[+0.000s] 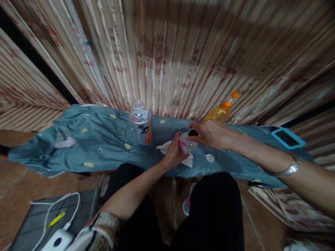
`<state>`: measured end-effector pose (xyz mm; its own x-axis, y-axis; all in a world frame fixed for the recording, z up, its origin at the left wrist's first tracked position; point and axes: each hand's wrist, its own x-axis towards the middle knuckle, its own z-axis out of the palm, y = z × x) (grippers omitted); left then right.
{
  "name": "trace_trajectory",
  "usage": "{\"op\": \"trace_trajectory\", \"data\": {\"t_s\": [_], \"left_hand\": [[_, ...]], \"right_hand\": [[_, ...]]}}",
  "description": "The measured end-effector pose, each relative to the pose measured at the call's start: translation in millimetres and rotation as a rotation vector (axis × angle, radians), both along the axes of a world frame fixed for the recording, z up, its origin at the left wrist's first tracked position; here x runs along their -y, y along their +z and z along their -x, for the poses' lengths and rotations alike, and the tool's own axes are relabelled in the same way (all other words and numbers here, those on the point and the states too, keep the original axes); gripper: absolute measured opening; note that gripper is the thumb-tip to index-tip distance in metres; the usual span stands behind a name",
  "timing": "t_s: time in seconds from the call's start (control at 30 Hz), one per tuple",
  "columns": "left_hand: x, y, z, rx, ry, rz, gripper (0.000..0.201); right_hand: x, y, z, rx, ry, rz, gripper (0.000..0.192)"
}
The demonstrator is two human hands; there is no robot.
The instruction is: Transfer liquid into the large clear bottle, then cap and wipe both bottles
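My left hand point(173, 153) is closed around a small clear container point(188, 143) with something pink on or inside it, just above the cloth. At its right end, my right hand point(210, 134) pinches a small black piece point(193, 132) that looks like a cap. Whether that piece is still joined to the container, I cannot tell. Crumpled white tissue point(164, 147) lies under and beside my left hand. A round white disc point(209, 158) rests below my right hand. Behind that hand a yellow bottle with an orange pump top point(221, 111) is partly hidden.
A large clear bottle point(140, 127), uncapped, stands on the blue-green cloth point(104, 132). Another crumpled tissue point(65, 142) lies left, and a blue-framed device point(288, 138) right. Striped curtains point(162, 52) hang behind. A white power bank with a cable point(59, 240) sits lower left.
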<state>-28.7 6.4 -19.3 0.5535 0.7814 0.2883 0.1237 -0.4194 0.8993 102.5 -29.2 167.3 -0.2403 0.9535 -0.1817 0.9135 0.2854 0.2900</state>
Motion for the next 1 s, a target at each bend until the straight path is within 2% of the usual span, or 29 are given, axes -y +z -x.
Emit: {"op": "trace_trajectory", "data": {"t_s": [0.1,0.33,0.47,0.57,0.63,0.73,0.83,0.9,1.0], "left_hand": [[0,-0.2,0,0.009,-0.002,-0.009,0.101],[1,-0.3,0,0.0,-0.004,-0.009,0.1],[0,-1.3,-1,0.017,-0.002,-0.004,0.102],[0,-0.5,0,0.033,0.008,0.01,0.105],[0,0.9,1,0.034,0.012,0.025,0.106],[0,3.3,1,0.025,0.012,0.052,0.106],[0,4.7,1,0.024,0.014,0.075,0.107],[0,4.8,1,0.032,0.018,0.078,0.106],[-1,4.3,1,0.049,0.018,0.079,0.106]], "right_hand": [[0,-2.0,0,-0.01,-0.013,0.026,0.026],[-1,-5.6,6,0.016,-0.11,0.002,0.039],[-1,-7.6,5,-0.014,-0.142,-0.027,0.039],[2,-11.7,-2,-0.125,-0.145,-0.057,0.038],[6,-19.3,-12,-0.285,-0.164,-0.108,0.045],[14,-45.8,-32,-0.637,-0.239,-0.214,0.048],[23,-91.5,-50,-0.991,-0.411,-0.188,0.057],[30,-125.8,-55,-1.024,-0.492,-0.183,0.055],[38,-168.0,-51,-0.927,-0.505,-0.182,0.033]]}}
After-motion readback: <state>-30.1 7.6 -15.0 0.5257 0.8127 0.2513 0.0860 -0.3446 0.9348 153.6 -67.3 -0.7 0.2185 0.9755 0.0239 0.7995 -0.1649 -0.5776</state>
